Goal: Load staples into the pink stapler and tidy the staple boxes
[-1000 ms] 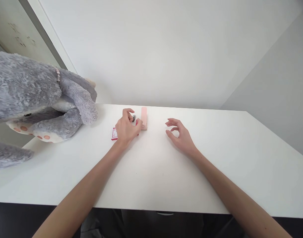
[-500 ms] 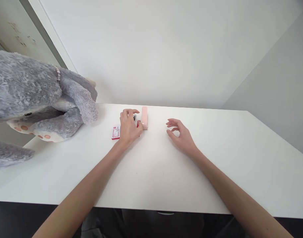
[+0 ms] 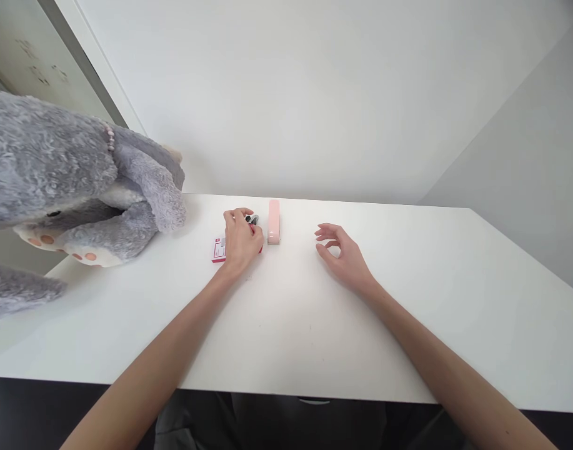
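Observation:
My left hand (image 3: 240, 239) rests on the white table (image 3: 286, 325) with its fingers curled round a small dark and silver object (image 3: 252, 219) held at the fingertips. Under that hand lies a small red and white box (image 3: 218, 249), partly covered. A pale pink stapler (image 3: 274, 221) lies just right of the hand, apart from it. My right hand (image 3: 343, 257) rests on its edge further right, fingers loosely curled and apart, holding nothing.
A large grey plush toy (image 3: 75, 187) with pink paw pads lies on the table's left end. White walls close the back and right side. The table's front edge runs across the bottom of the view.
My left hand has drawn slightly left, away from the pink stapler, which now shows fully. The right hand has hardly moved.

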### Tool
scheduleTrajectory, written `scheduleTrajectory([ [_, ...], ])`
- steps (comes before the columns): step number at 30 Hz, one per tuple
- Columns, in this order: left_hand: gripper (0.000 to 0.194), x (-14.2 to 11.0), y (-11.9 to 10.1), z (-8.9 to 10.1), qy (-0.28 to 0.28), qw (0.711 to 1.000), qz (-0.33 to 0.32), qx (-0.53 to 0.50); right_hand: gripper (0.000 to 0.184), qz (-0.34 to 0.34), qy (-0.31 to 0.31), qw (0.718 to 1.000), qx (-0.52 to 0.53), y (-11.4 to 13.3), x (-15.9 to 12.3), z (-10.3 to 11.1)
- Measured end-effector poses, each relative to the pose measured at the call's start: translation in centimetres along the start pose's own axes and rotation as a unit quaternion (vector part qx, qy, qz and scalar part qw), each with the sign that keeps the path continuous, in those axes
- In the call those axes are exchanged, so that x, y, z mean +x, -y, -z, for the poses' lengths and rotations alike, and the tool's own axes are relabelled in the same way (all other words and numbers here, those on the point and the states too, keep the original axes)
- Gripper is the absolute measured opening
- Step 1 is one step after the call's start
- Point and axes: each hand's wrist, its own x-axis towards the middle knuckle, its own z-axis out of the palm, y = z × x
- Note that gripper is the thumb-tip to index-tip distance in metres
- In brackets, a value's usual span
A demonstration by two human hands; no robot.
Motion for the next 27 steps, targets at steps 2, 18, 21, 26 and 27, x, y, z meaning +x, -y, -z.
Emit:
scheduleTrajectory([
  [2,0.034,-0.2,-0.2,0.1,0.002,1.0,-0.004,0.014,0.039,-0.002,0.0,1.0,-0.001,0.0,0.0,0.0],
  [18,0.023,-0.3,-0.7,0.0,0.004,0.998,-0.064,-0.019,0.04,-0.006,0.002,1.0,-0.004,-0.1,0.0,0.0],
  [21,0.021,-0.7,-1.0,0.0,0.002,0.987,-0.16,0.019,0.04,-0.007,0.005,1.0,-0.004,0.0,0.0,0.0],
  [26,0.037,-1.2,-0.9,-0.3,0.08,0.948,-0.291,0.105,0.039,-0.007,0.005,1.0,-0.005,0.2,0.0,0.0],
  [27,0.039,-1.3,-0.8,-0.4,0.099,0.943,-0.296,0.116,0.039,-0.007,0.005,1.0,-0.005,0.2,0.0,0.0],
])
